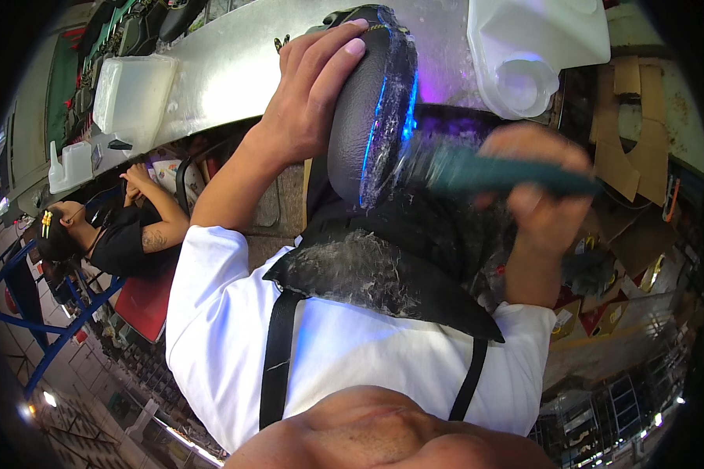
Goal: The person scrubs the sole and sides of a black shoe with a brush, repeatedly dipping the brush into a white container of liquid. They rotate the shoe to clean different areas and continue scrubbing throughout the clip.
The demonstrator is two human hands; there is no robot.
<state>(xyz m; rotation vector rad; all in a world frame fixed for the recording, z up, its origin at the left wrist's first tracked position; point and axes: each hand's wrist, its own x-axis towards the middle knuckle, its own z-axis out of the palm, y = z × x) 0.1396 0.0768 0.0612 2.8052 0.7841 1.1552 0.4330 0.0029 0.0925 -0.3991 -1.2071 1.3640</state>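
Observation:
My left hand (309,90) is wrapped over the upper part of a black leather shoe (356,129), its fingers closed on the leather. The shoe stands on end, toe toward me, with its underside facing right. Bright blue lines run along its lower edge, and whitish streaks and dust mark that side. My right hand (544,191) grips a teal-handled tool (501,173), probably a brush, blurred by motion. The tool's left end reaches the shoe's lower edge; whether it touches cannot be made out. A black apron (352,270) with whitish smears lies over my lap.
A metal workbench (227,59) runs across the top. On it stand a white plastic jug (540,39) at right, a translucent bin (137,94) and a white squeeze bottle (72,166) at left. Another person (113,230) sits at left. Cardboard pieces (630,133) stand at right.

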